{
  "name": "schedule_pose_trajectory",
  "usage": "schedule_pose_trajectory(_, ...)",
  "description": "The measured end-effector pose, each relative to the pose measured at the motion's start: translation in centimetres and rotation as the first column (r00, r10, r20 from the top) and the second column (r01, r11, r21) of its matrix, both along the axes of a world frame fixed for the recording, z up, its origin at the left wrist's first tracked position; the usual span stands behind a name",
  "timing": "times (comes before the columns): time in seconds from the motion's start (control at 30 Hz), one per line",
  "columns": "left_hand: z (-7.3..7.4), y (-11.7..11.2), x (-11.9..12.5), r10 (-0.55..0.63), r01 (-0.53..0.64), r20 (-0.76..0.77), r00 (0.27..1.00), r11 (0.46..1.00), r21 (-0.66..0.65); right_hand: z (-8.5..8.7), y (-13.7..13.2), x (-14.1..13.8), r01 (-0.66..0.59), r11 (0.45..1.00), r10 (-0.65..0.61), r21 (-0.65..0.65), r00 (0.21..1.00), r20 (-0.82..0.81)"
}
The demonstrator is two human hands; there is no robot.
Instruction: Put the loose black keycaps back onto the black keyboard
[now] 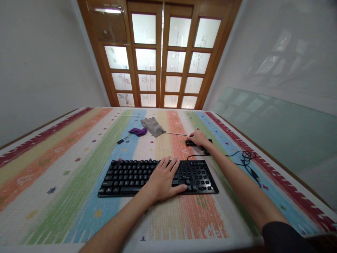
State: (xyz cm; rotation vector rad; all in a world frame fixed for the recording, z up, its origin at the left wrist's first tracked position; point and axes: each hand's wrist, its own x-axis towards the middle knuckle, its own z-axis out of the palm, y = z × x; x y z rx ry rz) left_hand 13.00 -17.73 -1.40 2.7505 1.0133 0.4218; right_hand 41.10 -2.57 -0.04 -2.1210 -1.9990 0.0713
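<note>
A black keyboard point(126, 175) lies across the striped cloth in front of me. My left hand point(165, 177) rests on its right half, fingers spread. Several keycaps are off at the keyboard's right end, leaving bare key switches point(204, 177). Beyond the keyboard, my right hand point(198, 137) is low over the table with thumb and fingers pinched. A thin pale stick point(176, 133) runs from its fingertips toward a crumpled grey cloth point(154, 127). Small black pieces point(190, 143), seemingly keycaps, sit just under that hand, partly hidden by it.
Left of the grey cloth is a bunched purple cloth point(138, 131), near a small black-handled piece point(120, 141) with thin wires. The keyboard's black cable point(246, 158) lies coiled at the right. Wooden doors point(162, 52) stand beyond the table point(79, 175).
</note>
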Motion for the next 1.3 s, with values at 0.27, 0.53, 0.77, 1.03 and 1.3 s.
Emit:
schedule_pose_trajectory(0.27, -0.1, 0.0, 0.0, -0.006, 0.006, -0.014, 1.000, 1.000, 0.009, 0.5, -0.3, -0.6, -0.030, 0.994, 0.033, 0.106, 0.999, -0.026)
schedule_pose_trajectory(0.53, 0.0, -0.1, 0.1, 0.008, -0.007, -0.022, 1.000, 1.000, 0.023, 0.7, -6.2, -2.6, -0.455, 0.854, 0.502, 0.253, 0.849, -0.166)
schedule_pose_trajectory(0.77, 0.2, -0.2, 0.3, -0.004, 0.005, -0.046, 0.999, 1.000, 0.030, -0.4, -12.1, -4.0, -0.610, 0.736, 0.671, 0.294, 0.715, -0.195)
schedule_pose_trajectory(1.03, 0.5, -0.3, 0.3, -0.005, 0.007, -0.063, 0.998, 1.000, 0.025, -1.1, -12.4, -4.4, -0.609, 0.721, 0.667, 0.330, 0.739, -0.094)
schedule_pose_trajectory(1.3, 0.2, -0.3, 0.3, 0.001, 0.000, -0.025, 1.000, 0.999, 0.050, -1.5, -12.3, -4.5, -0.605, 0.699, 0.672, 0.381, 0.739, -0.059)
